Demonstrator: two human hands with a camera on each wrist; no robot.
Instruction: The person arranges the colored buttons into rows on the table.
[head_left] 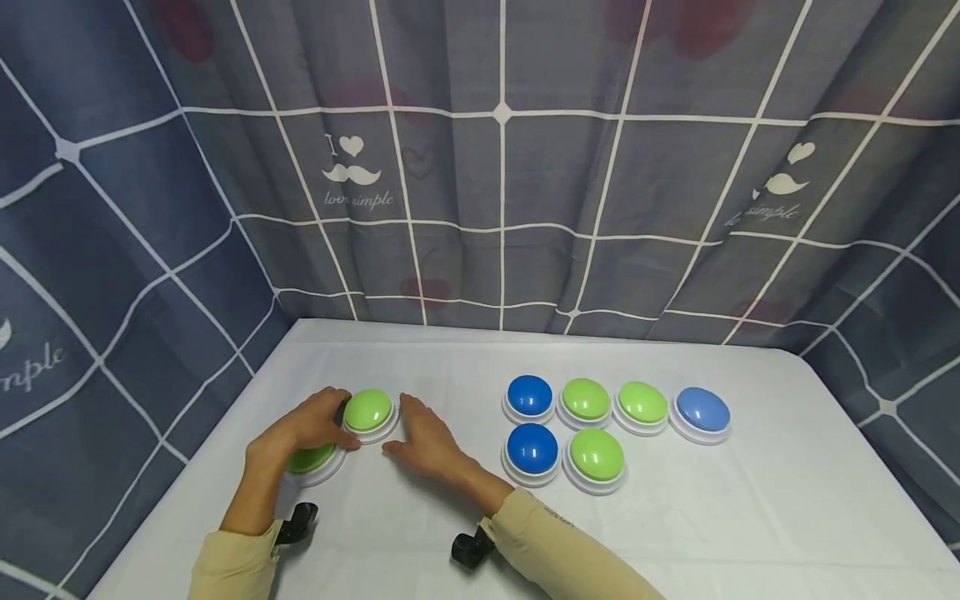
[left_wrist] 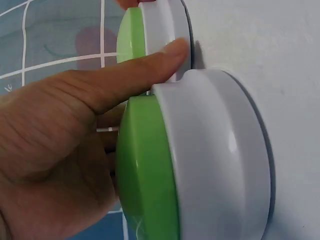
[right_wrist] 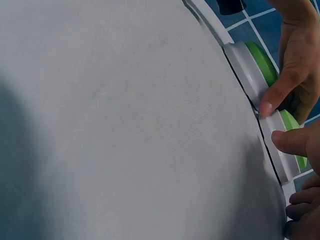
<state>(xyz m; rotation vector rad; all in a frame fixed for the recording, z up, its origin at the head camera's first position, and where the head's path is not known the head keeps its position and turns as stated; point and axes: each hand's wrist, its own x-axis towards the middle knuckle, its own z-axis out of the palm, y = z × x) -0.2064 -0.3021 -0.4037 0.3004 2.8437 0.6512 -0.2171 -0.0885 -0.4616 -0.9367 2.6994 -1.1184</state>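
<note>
Two green-domed push buttons with white bases stand close together at the table's left. My left hand [head_left: 318,421] reaches over the nearer green button [left_wrist: 215,145], partly covering it. The left thumb lies along the white base of the farther green button [head_left: 367,410], with the fingers round its left side, so the hand grips it. On that button's right side is my right hand [head_left: 429,442], thumb and forefinger spread apart. Its thumb [right_wrist: 290,140] is right at the white base [right_wrist: 280,145] in the right wrist view.
To the right, blue buttons [head_left: 532,448] and green buttons [head_left: 597,454] stand in two rows on the white table [head_left: 750,508]. A lighter blue button [head_left: 702,410] ends the back row. A dark checked curtain [head_left: 450,183] hangs behind and at both sides.
</note>
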